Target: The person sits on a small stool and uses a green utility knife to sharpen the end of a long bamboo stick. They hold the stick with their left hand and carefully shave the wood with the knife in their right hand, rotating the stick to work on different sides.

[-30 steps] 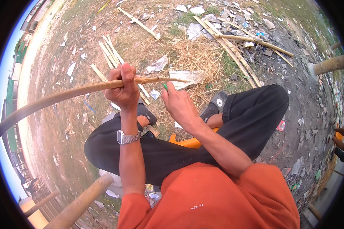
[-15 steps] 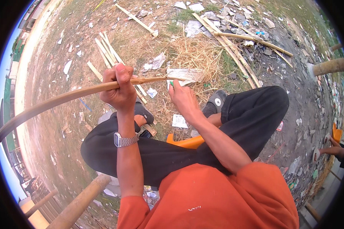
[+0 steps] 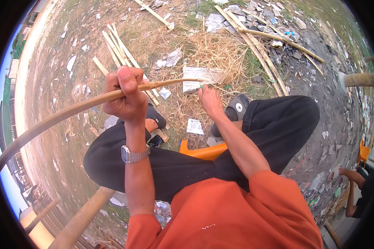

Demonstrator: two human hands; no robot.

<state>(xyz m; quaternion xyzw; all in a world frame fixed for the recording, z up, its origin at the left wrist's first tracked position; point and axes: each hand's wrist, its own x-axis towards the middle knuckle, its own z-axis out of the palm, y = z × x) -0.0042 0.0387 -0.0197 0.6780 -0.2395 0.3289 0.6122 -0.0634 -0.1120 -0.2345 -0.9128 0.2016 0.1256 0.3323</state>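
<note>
My left hand (image 3: 126, 93) is closed in a fist round a long, bent bamboo strip (image 3: 87, 102), thumb on top. From the far left edge the strip arcs across, thinning to a tip in front of my right hand. My right hand (image 3: 210, 101) is closed on a small green thing (image 3: 202, 86) close beside that thin end; fingers hide most of it, so its kind is unclear. Beneath the tip lies a pale, weathered slab (image 3: 200, 74) on the ground, and straw-like shavings (image 3: 232, 58) are heaped beside it.
Cut bamboo slats (image 3: 119, 50) lie ahead on the left, and longer slats (image 3: 257, 52) ahead on the right. Between my legs is an orange plastic piece (image 3: 201, 152). Bamboo poles (image 3: 85, 216) flank me. At the right edge another person's arm (image 3: 353, 176) shows.
My right hand has slid right and slightly down, along the strip's thin end. My left hand has shifted a little left with the strip. The other person's arm has moved further into view.
</note>
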